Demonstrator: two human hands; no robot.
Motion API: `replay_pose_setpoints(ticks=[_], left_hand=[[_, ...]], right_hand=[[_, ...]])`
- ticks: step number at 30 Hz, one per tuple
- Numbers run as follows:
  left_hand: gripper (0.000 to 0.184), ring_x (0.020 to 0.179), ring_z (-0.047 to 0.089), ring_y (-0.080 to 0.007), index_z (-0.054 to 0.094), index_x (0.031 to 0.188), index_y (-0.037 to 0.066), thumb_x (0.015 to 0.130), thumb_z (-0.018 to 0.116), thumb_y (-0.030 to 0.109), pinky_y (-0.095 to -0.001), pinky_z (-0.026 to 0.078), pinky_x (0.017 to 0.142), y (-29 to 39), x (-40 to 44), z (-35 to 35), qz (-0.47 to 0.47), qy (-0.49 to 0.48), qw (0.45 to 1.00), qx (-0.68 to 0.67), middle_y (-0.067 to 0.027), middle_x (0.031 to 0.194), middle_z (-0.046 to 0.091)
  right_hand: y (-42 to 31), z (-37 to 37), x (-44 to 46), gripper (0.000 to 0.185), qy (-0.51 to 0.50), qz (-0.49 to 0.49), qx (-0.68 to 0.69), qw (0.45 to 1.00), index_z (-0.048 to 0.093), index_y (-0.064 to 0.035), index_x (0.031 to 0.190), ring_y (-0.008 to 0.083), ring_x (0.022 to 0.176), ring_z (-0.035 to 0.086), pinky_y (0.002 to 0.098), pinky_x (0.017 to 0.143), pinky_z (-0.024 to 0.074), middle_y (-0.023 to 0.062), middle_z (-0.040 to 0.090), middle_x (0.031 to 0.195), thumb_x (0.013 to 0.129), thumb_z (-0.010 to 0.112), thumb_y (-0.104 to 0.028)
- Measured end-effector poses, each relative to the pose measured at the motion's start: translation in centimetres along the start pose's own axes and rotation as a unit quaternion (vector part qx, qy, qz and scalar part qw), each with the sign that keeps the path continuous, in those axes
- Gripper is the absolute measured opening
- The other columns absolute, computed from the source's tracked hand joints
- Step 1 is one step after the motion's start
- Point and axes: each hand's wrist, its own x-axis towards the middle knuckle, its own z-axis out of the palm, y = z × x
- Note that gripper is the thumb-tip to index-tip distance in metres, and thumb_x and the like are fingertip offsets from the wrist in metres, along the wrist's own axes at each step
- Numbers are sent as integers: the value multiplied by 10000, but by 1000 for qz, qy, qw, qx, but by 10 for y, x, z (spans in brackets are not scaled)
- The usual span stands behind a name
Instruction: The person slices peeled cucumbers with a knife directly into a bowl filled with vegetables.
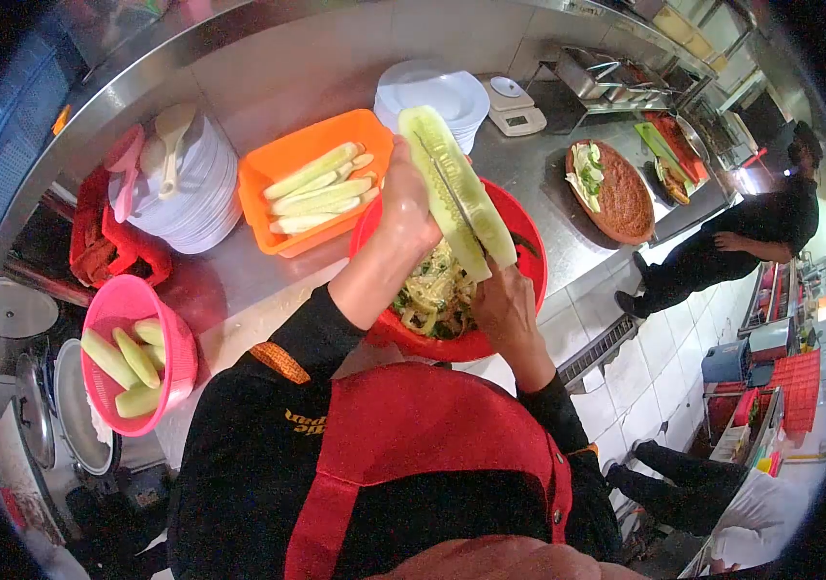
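Observation:
A peeled cucumber (pixel 447 184), split lengthwise with its pale, seedy inside facing up, is held tilted over a red bowl (pixel 447 350). My left hand (pixel 405 205) is closed round its left side near the upper part. At its lower end, my right hand (pixel 510 307) has its fingers closed on the cucumber. A dark narrow line runs between the two halves; whether a blade lies in it I cannot tell. Below them, the bowl holds yellowish-green strips and peelings (pixel 437 295), partly hidden by my hands.
An orange basket (pixel 260 162) holds peeled cucumber pieces; a pink basket (pixel 186 362) holds whole peeled ones. White plates (pixel 205 188) are stacked left, more plates (pixel 432 87) behind. A scale (pixel 516 118) and a brown sauce dish (pixel 619 188) stand right. A person (pixel 742 227) stands beyond.

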Motion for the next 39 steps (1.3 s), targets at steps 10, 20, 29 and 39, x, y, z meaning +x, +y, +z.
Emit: replay_pose_setpoints(ticks=[10, 20, 29, 39], left_hand=[[297, 666, 563, -208, 393, 1177, 176, 928, 375, 337, -324, 507, 540, 25, 6, 3, 189, -200, 957, 88, -129, 833, 547], [247, 681, 540, -162, 423, 1117, 107, 940, 357, 265, -280, 487, 586, 13, 8, -1, 169, -111, 975, 91, -50, 848, 518], [219, 672, 528, -162, 430, 1050, 90, 932, 333, 246, -302, 487, 574, 1, 15, -15, 175, -127, 963, 160, -62, 802, 490], [256, 653, 536, -156, 457, 1004, 72, 951, 353, 299, -306, 483, 573, -21, -8, -7, 64, -31, 986, 154, -41, 776, 496]], right_hand=[[-8, -20, 0, 405, 7, -15, 62, 998, 483, -3, 1121, 373, 768, 586, 414, 623, 488, 207, 569, 937, 722, 539, 27], [4, -3, 11, 471, -37, 30, 105, 993, 466, -60, 1058, 361, 782, 572, 428, 616, 469, 161, 559, 834, 624, 646, -28], [-5, -10, 26, 387, -15, 5, 162, 987, 563, -17, 1045, 345, 784, 594, 364, 649, 475, 173, 588, 881, 664, 613, -60], [13, 0, 52, 298, 21, -49, 119, 991, 472, -102, 1044, 335, 672, 588, 409, 536, 465, 143, 557, 796, 762, 559, -146]])
